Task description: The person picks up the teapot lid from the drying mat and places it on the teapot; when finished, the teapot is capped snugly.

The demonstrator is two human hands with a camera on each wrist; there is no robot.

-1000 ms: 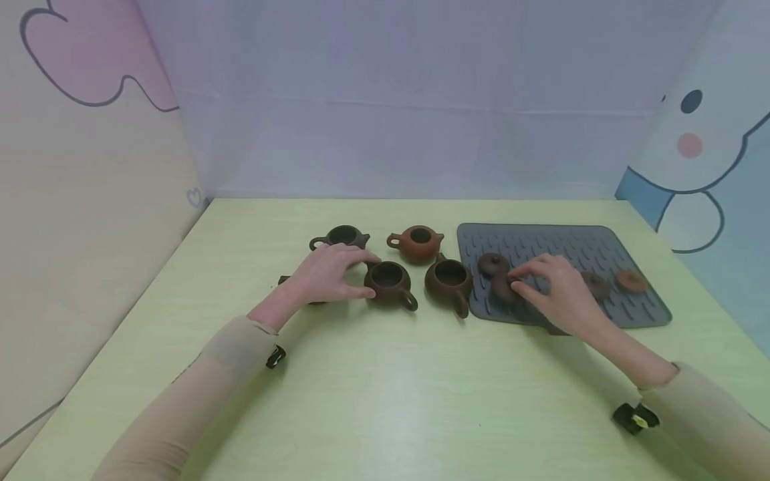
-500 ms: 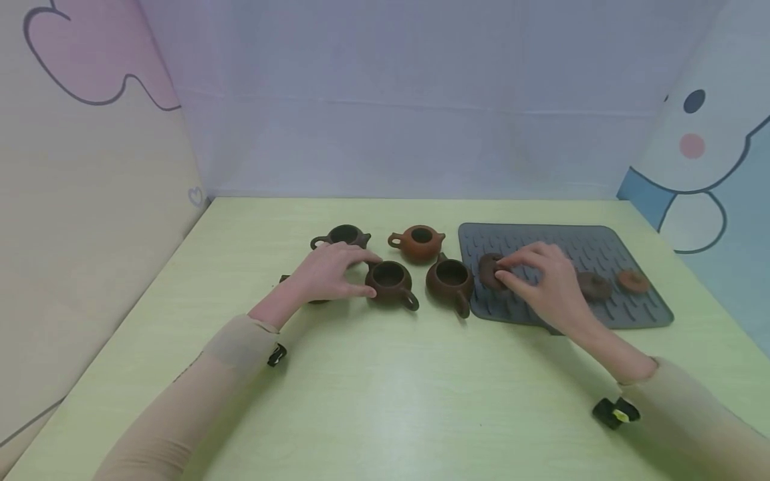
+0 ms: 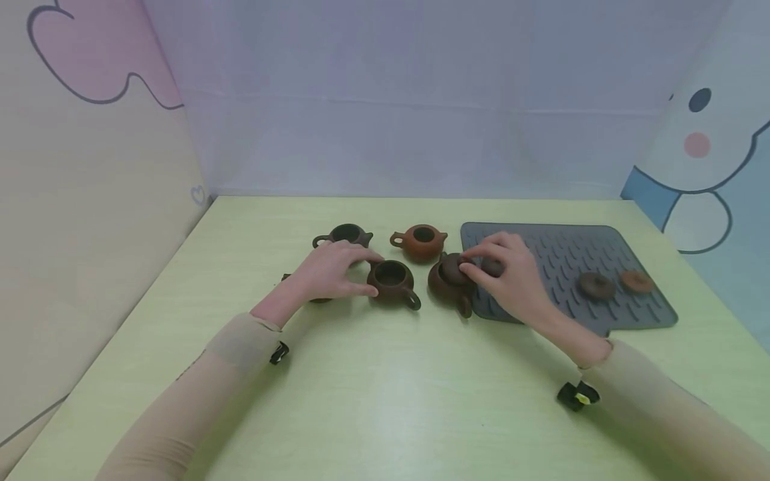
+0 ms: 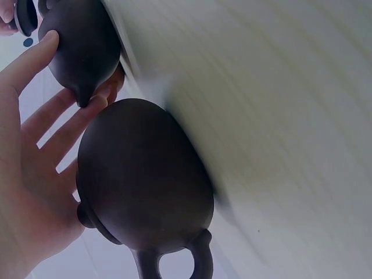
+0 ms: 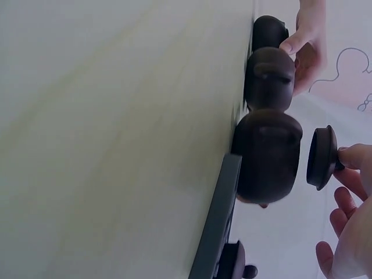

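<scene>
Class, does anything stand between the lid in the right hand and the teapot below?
Nothing visible: the right wrist view shows only a gap between the lid, pinched by the right hand, and the teapot.

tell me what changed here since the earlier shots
The right hand has carried a lid left from over the mat and now holds it above the pot at the mat's left edge; nothing was let go. The left hand still holds the front middle pot, and the other lids and pots stayed put.
</scene>
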